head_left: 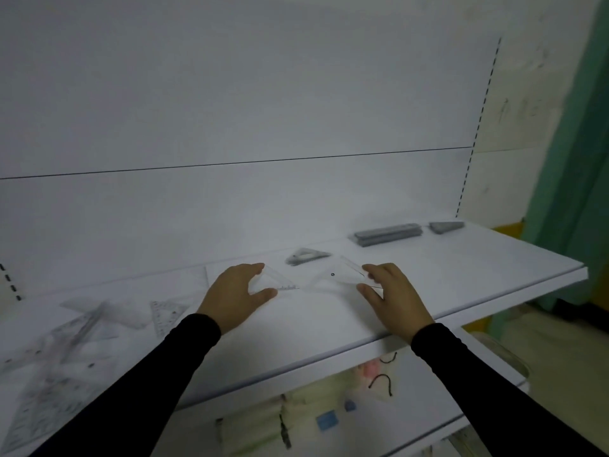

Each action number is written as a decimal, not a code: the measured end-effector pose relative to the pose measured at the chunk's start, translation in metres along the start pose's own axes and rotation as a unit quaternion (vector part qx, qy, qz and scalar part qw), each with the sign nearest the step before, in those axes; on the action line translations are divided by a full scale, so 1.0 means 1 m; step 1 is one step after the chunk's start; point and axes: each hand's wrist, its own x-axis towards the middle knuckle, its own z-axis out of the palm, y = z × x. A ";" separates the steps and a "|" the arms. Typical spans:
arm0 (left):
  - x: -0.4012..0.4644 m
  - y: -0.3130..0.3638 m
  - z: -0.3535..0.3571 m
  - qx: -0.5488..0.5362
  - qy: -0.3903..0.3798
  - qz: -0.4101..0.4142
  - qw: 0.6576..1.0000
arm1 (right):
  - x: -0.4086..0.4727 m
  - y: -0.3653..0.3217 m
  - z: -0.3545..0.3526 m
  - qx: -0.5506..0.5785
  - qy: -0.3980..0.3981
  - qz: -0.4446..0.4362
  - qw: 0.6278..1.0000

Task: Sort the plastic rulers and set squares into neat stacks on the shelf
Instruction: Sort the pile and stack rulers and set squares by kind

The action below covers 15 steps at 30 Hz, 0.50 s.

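On the white shelf [461, 278], my left hand [235, 296] pinches a clear set square [275, 282] between thumb and fingers. My right hand [392, 296] pinches another clear set square [342, 275], held just above the shelf. Behind them lies a small stack of set squares [306, 256]. At the back right sit a grey stack of rulers [389, 234] and a grey stack of set squares [446, 226]. A loose jumble of clear rulers and set squares [75, 328] covers the shelf's left end, with one set square [166, 316] nearest my left hand.
The shelf's back panel [263, 110] rises white behind everything. A lower shelf [428, 400] under the front edge holds pale packaged goods [260, 427]. A green curtain [573, 159] hangs at the right.
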 end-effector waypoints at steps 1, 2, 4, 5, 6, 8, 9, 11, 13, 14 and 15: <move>0.004 0.007 0.007 0.000 -0.002 -0.007 1.000 | 0.001 0.009 -0.005 0.002 -0.004 0.002 1.000; 0.010 0.013 0.013 0.001 -0.006 -0.014 1.000 | 0.002 0.017 -0.009 0.003 -0.009 0.002 1.000; 0.020 0.023 0.022 0.007 -0.003 -0.027 1.000 | 0.007 0.031 -0.014 0.007 -0.015 0.000 1.000; 0.026 0.027 0.026 0.010 0.001 -0.031 0.999 | 0.011 0.038 -0.016 0.008 -0.016 -0.002 1.000; 0.032 0.032 0.030 0.011 0.001 -0.034 0.999 | 0.014 0.044 -0.017 0.009 -0.019 -0.002 1.000; 0.045 0.043 0.036 0.014 -0.005 -0.031 0.999 | 0.021 0.055 -0.017 0.007 -0.028 -0.006 1.000; 0.052 0.047 0.038 0.014 -0.002 -0.030 0.999 | 0.025 0.060 -0.016 0.006 -0.034 -0.009 0.999; 0.071 0.045 0.047 0.026 0.002 -0.039 0.999 | 0.036 0.071 -0.015 0.006 -0.044 -0.016 0.999; 0.094 0.036 0.059 0.039 -0.010 -0.053 0.998 | 0.051 0.083 -0.012 0.004 -0.051 -0.022 0.998; 0.106 0.033 0.065 0.047 -0.013 -0.051 0.998 | 0.058 0.089 -0.010 0.000 -0.055 -0.026 0.998; 0.115 0.035 0.068 0.060 -0.016 -0.046 0.997 | 0.066 0.094 -0.008 -0.005 -0.060 -0.029 0.998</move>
